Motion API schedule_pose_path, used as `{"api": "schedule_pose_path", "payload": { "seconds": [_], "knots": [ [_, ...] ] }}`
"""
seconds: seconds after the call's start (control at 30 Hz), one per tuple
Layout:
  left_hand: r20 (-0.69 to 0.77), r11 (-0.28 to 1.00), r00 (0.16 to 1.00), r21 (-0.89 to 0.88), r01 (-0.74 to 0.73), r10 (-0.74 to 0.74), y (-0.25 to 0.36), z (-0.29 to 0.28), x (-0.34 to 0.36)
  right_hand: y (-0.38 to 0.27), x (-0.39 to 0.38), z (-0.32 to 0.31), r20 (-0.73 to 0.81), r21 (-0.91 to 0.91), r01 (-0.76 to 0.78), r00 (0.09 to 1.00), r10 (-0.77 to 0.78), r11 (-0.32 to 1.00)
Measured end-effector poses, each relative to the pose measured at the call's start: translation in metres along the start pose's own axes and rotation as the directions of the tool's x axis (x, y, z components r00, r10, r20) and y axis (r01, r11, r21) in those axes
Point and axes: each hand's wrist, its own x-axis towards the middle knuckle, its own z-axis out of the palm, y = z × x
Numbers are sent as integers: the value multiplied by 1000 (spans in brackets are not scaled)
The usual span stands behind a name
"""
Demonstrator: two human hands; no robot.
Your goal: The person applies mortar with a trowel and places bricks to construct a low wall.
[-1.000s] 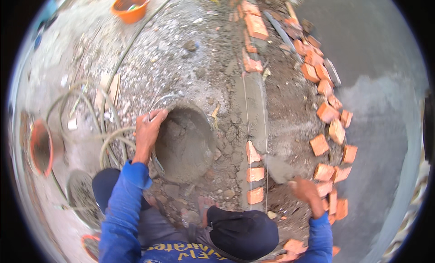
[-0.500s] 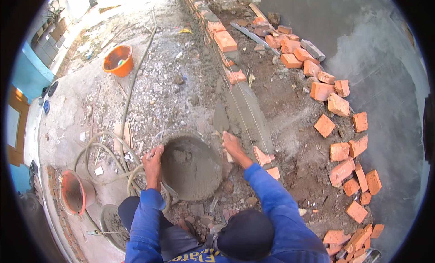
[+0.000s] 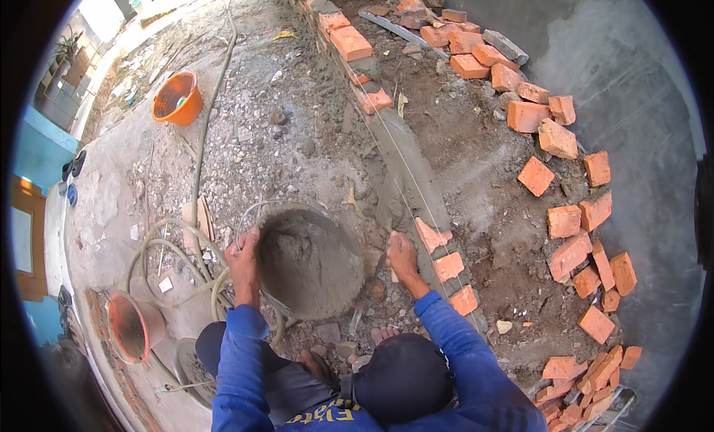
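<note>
My left hand (image 3: 244,261) has its fingers closed on the rim or wire handle of a round bucket (image 3: 306,272) of wet grey mortar. My right hand (image 3: 404,259), right of the bucket, grips the trowel's light handle; the blade is hard to tell against the grey mortar. Just beyond that hand lies a long mortar strip (image 3: 420,183) with two strings stretched along it. A few brick pieces (image 3: 448,265) sit in a row on the strip, right of my hand. At the far end stands a low course of bricks (image 3: 349,42).
Loose bricks (image 3: 556,138) line the right, beside smooth grey concrete (image 3: 632,194). A hose (image 3: 167,238) coils at left, near an orange bucket (image 3: 177,101), a reddish mortar bucket (image 3: 134,329) and a metal pan (image 3: 192,372). Sandals (image 3: 73,168) lie by a turquoise wall (image 3: 48,142).
My right hand and trowel moved leftward from beside the brick row to the bucket's side, then slightly back toward me. My left hand stays at the bucket. The view has shifted.
</note>
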Motion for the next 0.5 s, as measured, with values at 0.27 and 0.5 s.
{"api": "schedule_pose_path", "payload": {
  "seconds": [0.27,0.5],
  "knots": [
    [25,999,999,-22,35,-35,-2,5,1,24,-138,-70,-52,-539,-18,999,-12,842],
    [21,999,999,-12,33,-32,-8,11,5,-56,-182,-132,164,-497,84,986,-1,864]
  ]
}}
